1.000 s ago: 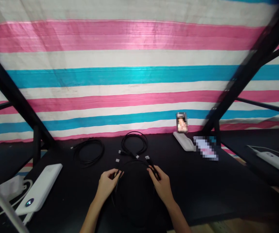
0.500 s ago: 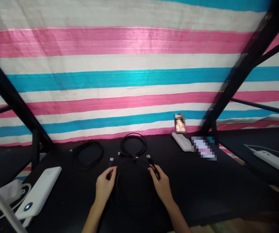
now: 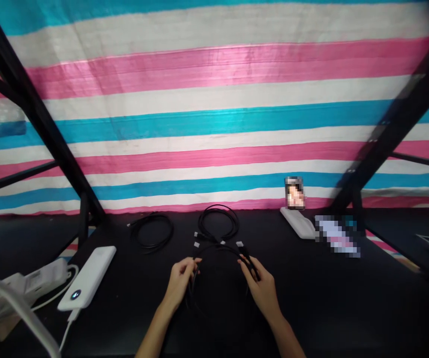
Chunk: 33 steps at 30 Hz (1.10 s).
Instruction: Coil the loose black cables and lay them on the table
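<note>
A black cable arcs between my two hands, with a pale metal plug at each side. My left hand pinches it just below one plug, and dark loops hang under the fingers. Closed around the other side, my right hand has a plug poking out above the fingertips. Beyond the hands lies a coiled black cable with its connectors toward me. Another coiled black cable rests to its left. The lower loops of the held cable blend into the dark tabletop.
A white power bank with a lit round display lies at left, beside a white power strip and cords. Back right are a pale flat case, a blurred upright item and a blurred flat item. Black frame posts slant up both sides.
The view has turned left, so everything sits further right. My hands have come slightly closer together, and the cable's arc between them now shows more clearly.
</note>
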Each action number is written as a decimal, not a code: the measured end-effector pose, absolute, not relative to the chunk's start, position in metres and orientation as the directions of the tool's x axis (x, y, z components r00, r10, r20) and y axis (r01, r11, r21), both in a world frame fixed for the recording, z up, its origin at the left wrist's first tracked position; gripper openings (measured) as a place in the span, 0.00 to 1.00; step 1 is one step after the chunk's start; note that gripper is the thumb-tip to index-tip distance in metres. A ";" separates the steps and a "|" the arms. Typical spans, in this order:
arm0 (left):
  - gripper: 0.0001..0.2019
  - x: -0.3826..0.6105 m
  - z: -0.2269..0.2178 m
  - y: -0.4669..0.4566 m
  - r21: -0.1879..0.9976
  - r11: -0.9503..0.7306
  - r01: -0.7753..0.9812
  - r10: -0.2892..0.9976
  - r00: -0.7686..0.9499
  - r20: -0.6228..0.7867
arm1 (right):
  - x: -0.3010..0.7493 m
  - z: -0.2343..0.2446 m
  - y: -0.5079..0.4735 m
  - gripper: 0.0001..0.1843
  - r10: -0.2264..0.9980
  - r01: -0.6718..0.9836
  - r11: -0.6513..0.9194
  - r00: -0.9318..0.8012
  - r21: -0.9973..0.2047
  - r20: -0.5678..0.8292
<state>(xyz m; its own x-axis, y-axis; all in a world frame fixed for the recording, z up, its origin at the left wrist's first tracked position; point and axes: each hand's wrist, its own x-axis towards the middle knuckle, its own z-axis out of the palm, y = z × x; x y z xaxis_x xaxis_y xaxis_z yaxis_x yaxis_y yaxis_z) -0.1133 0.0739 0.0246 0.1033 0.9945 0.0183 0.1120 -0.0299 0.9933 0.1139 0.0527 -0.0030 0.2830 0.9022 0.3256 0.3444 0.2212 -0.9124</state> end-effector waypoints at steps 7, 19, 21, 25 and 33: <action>0.22 -0.113 0.025 0.075 0.971 -0.124 0.205 0.991 0.075 0.111 | 0.117 -0.004 0.054 0.18 0.909 0.347 0.218 0.267 -0.912 0.319; 0.17 -0.111 0.026 0.074 0.963 -0.171 0.206 0.980 -0.070 0.188 | 0.113 -0.006 0.051 0.26 0.933 0.320 0.141 0.274 -0.937 0.234; 0.16 -0.112 0.029 0.074 0.962 -0.188 0.197 0.967 -0.135 0.217 | 0.113 -0.008 0.052 0.28 0.938 0.310 0.133 0.267 -0.941 0.221; 0.17 -0.112 0.029 0.074 0.979 -0.182 0.096 0.950 -0.239 0.200 | 0.110 -0.009 0.053 0.31 0.963 0.299 0.092 0.217 -0.950 0.161; 0.21 -0.113 0.024 0.077 0.992 -0.122 -0.043 0.966 -0.233 0.109 | 0.105 0.002 0.047 0.27 0.959 0.218 0.086 0.246 -0.972 0.139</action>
